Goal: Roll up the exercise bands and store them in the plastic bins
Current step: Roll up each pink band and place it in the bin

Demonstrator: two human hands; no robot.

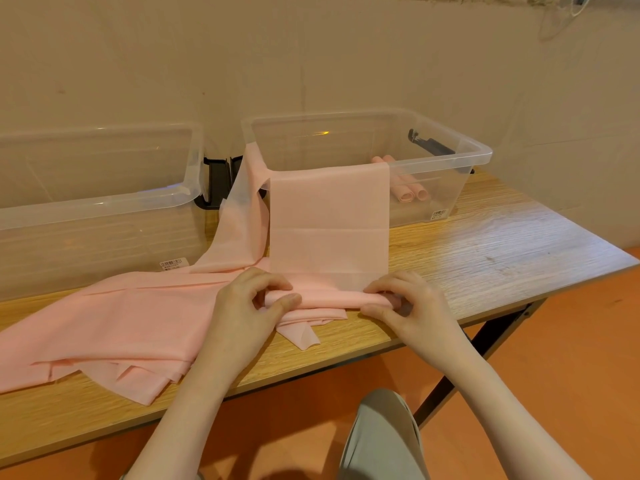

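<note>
Left hand (249, 299) and right hand (408, 306) are pinching, fingers curled, the ends of a started roll (329, 299) of pink band (329, 220) on the table (485, 254); band is trailing over the right bin's (450, 157) rim; rolled bands (410, 192) are lying inside; left bin (104, 202) is standing beside.

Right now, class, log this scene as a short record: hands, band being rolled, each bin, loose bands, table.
left hand: pinches roll's left end
right hand: pinches roll's right end
pink band: draped over right bin's front rim, near end rolled
right bin: holds rolled bands
left bin: contents unclear
loose bands: heaped left
table: wooden
</note>
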